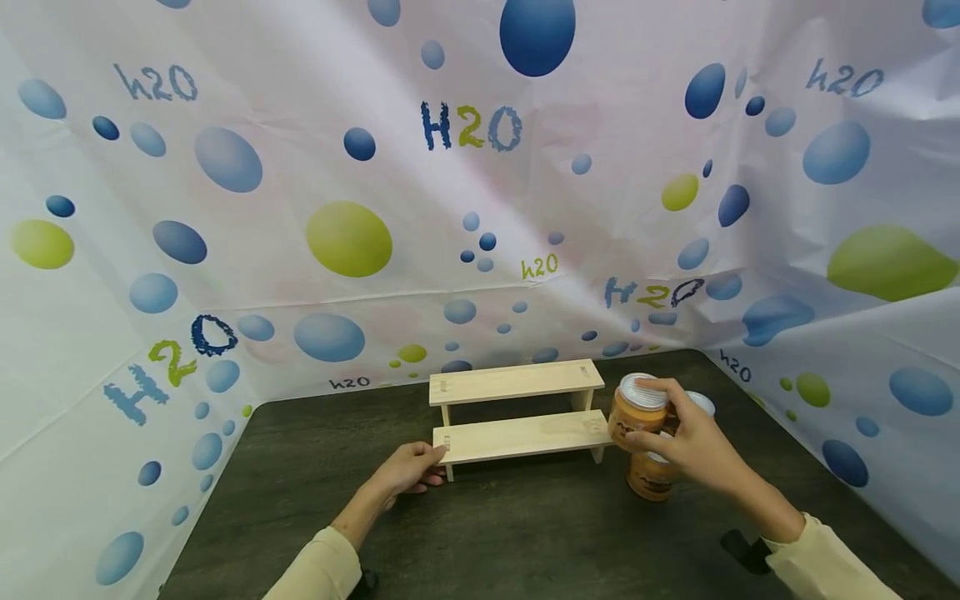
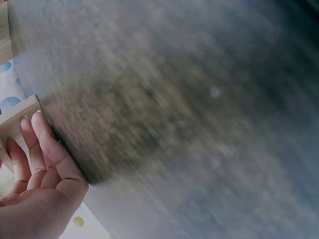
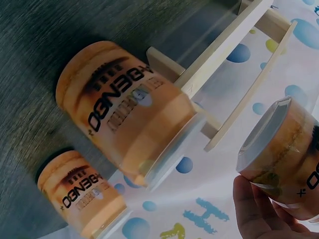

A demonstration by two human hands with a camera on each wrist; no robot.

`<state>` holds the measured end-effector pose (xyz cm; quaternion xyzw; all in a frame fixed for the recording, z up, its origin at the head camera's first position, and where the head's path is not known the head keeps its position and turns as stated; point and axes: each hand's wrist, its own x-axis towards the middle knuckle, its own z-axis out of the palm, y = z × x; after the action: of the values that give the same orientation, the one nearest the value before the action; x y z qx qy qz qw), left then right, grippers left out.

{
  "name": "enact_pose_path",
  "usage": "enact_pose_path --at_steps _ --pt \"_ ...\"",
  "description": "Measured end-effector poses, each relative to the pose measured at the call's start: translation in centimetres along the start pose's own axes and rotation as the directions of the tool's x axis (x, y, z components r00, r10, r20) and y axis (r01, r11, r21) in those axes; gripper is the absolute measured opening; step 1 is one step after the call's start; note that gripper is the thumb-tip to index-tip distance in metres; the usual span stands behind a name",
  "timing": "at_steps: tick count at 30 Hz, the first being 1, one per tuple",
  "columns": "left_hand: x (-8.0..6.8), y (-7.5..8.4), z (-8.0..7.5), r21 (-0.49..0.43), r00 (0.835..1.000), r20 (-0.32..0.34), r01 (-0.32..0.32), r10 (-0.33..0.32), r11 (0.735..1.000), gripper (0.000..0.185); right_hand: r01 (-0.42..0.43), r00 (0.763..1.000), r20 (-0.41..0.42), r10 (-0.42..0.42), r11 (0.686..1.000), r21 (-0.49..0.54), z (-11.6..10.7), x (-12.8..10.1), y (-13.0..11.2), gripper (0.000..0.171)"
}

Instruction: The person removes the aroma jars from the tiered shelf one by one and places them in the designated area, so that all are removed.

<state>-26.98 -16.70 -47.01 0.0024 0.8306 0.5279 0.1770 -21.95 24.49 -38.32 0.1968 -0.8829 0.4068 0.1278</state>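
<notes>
A pale wooden two-step shelf (image 1: pixel 517 437) stands on the dark table (image 1: pixel 510 533). My left hand (image 1: pixel 411 468) rests against the left end of its lower step; in the left wrist view the straight fingers (image 2: pixel 40 149) lie along the wooden edge (image 2: pixel 15 117). My right hand (image 1: pixel 693 446) grips an orange jar with a white lid (image 1: pixel 637 408), held in the air just off the right end of the lower step. The same jar (image 3: pixel 284 154) shows in the right wrist view above my fingers (image 3: pixel 254 209). Nothing stands on either step.
Two more orange jars stand on the table under and behind my right hand: one (image 1: pixel 649 477) in front, one (image 1: pixel 701 402) partly hidden. Both show in the right wrist view (image 3: pixel 124 109) (image 3: pixel 79 194). A bubble-print backdrop (image 1: pixel 480 208) walls in the table.
</notes>
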Motion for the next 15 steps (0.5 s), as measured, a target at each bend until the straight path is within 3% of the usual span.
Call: enact_pose_path --at_steps 15 --pt "-0.02 0.03 0.10 0.011 1.000 -0.004 0.006 -0.006 1.000 0.043 -0.051 0.999 -0.004 0.051 0.999 0.000 -0.78 -0.77 0.20 0.069"
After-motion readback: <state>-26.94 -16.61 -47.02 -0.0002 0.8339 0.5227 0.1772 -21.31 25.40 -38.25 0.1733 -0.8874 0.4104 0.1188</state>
